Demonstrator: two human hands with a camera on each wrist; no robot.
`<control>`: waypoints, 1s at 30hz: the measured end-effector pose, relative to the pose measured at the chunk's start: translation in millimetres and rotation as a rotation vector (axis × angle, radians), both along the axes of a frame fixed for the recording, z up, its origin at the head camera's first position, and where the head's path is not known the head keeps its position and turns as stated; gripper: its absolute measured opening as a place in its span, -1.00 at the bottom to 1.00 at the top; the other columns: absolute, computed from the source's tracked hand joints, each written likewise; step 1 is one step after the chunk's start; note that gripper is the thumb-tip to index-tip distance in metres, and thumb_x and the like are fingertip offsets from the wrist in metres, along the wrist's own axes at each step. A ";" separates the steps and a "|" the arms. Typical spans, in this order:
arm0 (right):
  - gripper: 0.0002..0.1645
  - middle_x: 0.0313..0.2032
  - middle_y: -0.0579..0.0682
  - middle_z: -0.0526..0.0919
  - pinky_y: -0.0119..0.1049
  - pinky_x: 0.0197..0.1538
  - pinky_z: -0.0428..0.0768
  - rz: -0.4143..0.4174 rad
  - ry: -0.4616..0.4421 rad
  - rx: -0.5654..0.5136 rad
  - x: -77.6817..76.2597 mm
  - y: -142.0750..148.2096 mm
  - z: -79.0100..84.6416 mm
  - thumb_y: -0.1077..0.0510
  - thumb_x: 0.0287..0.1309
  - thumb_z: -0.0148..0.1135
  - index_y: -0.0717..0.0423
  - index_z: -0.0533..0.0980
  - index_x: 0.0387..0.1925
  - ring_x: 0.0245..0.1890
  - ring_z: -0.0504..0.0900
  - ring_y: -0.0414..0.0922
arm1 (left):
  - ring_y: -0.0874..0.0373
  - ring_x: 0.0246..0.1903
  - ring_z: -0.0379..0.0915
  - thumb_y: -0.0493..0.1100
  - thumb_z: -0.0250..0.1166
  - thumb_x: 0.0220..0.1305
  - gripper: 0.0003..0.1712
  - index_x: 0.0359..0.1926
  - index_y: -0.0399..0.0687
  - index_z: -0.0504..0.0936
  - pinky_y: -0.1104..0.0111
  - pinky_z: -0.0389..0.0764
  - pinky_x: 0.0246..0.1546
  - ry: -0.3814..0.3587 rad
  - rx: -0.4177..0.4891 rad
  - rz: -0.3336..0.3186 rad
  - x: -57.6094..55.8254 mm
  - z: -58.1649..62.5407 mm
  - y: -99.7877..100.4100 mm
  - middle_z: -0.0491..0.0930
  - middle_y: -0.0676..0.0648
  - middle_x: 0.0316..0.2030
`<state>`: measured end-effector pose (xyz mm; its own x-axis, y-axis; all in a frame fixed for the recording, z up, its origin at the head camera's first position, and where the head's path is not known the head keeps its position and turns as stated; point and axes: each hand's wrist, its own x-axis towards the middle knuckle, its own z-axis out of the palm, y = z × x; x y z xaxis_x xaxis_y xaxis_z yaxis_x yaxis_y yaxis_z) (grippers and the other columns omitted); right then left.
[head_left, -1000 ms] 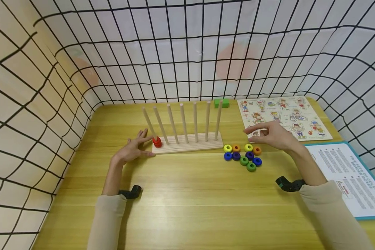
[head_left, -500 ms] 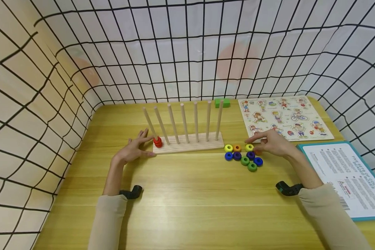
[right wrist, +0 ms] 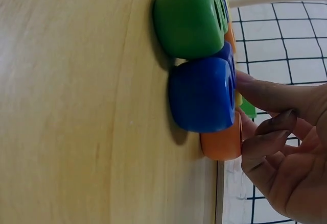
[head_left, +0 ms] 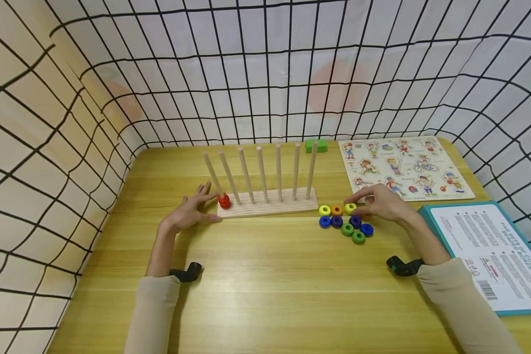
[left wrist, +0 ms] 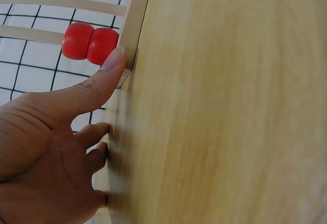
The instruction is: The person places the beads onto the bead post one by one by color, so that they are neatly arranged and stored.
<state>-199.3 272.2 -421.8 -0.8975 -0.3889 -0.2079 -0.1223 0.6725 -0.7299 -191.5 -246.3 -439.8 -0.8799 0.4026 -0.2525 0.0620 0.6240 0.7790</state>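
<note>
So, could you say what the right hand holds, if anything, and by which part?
The rightmost yellow ring bead, apparently pinched at its outer sides.

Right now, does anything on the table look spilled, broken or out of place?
Nothing stands out. The loose beads lie clustered beside the peg board, two red beads sit on its leftmost peg, and I see no damage.

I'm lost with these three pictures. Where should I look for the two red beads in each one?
Head view: the red beads are left of centre, stacked at the foot of the leftmost peg, near the left hand.
Left wrist view: upper left, above and left of the thumb tip.
Right wrist view: not in it.
Shared landmark: the black-netted white backdrop appears in all three.
</note>
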 end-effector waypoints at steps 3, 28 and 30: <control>-0.67 0.03 0.30 0.74 -0.43 -0.44 0.35 -0.001 0.008 0.012 -0.5 -0.7 -1.2 0.27 0.21 0.44 0.24 0.72 0.02 -0.55 0.36 -0.26 | -0.16 0.64 -0.73 -0.13 0.42 0.34 -0.07 0.59 -0.17 0.17 -0.34 -0.77 0.44 -0.001 -0.004 0.000 -0.1 0.0 0.5 -0.41 -0.23 0.67; -0.59 -0.16 -0.08 0.53 -0.34 -0.47 0.37 -0.107 0.274 -0.180 -19.4 -36.0 117.0 0.02 0.34 0.38 0.03 0.68 0.16 -0.51 0.34 -0.17 | -0.19 0.64 -0.74 -0.15 0.41 0.34 -0.09 0.59 -0.20 0.18 -0.34 -0.78 0.44 0.006 0.007 -0.001 1.1 -0.5 1.3 -0.41 -0.25 0.67; -0.58 -0.10 -0.13 0.54 -0.36 -0.44 0.36 -0.108 0.296 -0.209 -24.6 -43.7 131.6 0.01 0.33 0.39 0.02 0.68 0.17 -0.47 0.36 -0.18 | -0.18 0.64 -0.73 -0.15 0.41 0.34 -0.09 0.59 -0.19 0.18 -0.33 -0.78 0.45 0.004 0.004 0.002 0.8 -0.5 1.7 -0.41 -0.24 0.67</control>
<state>-223.9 228.6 -290.1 -0.9450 -0.2956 0.1400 -0.2849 0.5336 -0.7963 -190.6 -244.5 -440.4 -0.8817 0.4020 -0.2470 0.0641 0.6207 0.7814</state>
